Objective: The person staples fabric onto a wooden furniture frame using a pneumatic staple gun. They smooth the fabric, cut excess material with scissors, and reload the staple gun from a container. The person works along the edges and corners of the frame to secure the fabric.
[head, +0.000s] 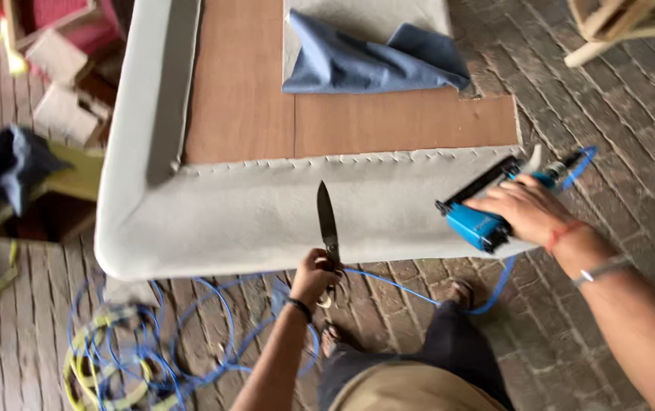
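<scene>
My left hand (316,275) grips the handles of dark scissors (327,221), whose closed blades point up over the light grey fabric (251,221) that wraps the front edge of an upholstered frame. My right hand (522,209) rests on a blue and black pneumatic staple gun (480,217) lying at the frame's right corner. A row of staples runs along the fabric's upper edge, where it meets the brown plywood panel (343,114).
A blue cloth (373,57) lies on the plywood at the back. A blue air hose (190,335) coils on the brick floor at lower left with a yellow coil (91,365). Wood pieces and boxes (61,84) crowd the left; a wooden frame (617,27) stands top right.
</scene>
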`<action>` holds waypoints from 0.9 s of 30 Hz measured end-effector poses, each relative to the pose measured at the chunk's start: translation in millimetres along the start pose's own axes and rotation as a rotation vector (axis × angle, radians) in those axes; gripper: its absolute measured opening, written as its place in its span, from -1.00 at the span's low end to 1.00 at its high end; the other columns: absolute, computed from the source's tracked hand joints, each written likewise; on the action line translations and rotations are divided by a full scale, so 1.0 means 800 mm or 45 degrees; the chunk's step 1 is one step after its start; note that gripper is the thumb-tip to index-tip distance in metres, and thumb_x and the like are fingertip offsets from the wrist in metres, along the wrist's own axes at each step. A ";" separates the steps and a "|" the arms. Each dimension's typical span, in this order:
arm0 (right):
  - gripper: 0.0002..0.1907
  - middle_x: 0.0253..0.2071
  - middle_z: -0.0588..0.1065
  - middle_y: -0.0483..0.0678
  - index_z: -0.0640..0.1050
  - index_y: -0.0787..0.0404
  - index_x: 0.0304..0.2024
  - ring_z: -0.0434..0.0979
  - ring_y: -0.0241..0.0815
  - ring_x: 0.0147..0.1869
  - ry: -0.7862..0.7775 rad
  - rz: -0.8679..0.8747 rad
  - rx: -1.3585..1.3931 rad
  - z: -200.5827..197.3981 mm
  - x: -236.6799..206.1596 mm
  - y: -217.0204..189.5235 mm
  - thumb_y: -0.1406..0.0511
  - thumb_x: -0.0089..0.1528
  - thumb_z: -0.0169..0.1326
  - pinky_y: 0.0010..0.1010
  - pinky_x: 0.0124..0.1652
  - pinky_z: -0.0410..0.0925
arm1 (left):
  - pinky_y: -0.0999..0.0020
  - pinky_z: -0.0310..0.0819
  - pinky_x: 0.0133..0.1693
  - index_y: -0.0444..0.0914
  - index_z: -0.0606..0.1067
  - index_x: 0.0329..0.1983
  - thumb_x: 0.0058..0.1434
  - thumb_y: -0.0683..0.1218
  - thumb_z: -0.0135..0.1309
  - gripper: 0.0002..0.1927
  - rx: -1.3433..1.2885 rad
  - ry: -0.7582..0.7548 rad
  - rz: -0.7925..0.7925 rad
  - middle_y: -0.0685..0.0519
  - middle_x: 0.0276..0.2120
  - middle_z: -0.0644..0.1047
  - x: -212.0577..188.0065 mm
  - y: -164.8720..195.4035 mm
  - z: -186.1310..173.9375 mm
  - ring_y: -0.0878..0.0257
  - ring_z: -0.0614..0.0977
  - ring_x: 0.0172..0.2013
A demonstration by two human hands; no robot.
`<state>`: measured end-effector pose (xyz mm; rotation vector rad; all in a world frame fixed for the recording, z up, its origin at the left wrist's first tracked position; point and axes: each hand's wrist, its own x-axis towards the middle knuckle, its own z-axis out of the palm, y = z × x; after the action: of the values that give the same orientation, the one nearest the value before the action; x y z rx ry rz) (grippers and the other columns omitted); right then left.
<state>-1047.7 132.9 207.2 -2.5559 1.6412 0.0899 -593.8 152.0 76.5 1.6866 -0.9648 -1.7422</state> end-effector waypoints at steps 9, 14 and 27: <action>-0.11 0.04 0.52 -0.05 0.33 -0.11 0.33 0.48 0.01 0.20 -0.005 -0.236 0.182 0.123 0.207 0.137 0.42 -0.06 0.24 -0.01 0.14 0.20 | 0.29 0.58 -0.29 -0.32 0.41 -0.04 -0.03 -0.46 0.15 -0.53 -0.368 0.411 -0.081 -0.02 -0.27 0.61 -0.017 -0.002 0.170 0.20 0.64 -0.28; -0.18 0.13 0.43 0.05 0.30 -0.02 0.36 0.41 0.10 0.28 -0.091 -0.323 0.219 0.188 0.256 0.099 0.47 0.04 0.14 0.00 0.18 0.25 | 0.34 0.57 -0.27 -0.31 0.40 -0.07 -0.09 -0.48 0.16 -0.50 -0.358 0.484 -0.025 0.03 -0.28 0.65 -0.060 -0.004 0.212 0.23 0.66 -0.25; -0.69 -0.09 0.64 -0.06 0.62 0.14 0.01 0.66 -0.18 -0.04 -0.475 0.027 1.323 0.131 0.083 0.005 0.35 0.20 0.20 -0.37 -0.06 0.50 | 0.27 0.61 -0.17 -0.25 0.31 0.03 0.06 -0.43 0.16 -0.49 -0.788 0.228 0.248 0.00 -0.16 0.58 -0.069 -0.030 0.271 0.18 0.63 -0.13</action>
<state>-1023.5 83.9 96.2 -1.6055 1.1180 -0.2169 -801.6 238.8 84.6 1.2683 -0.4238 -1.5187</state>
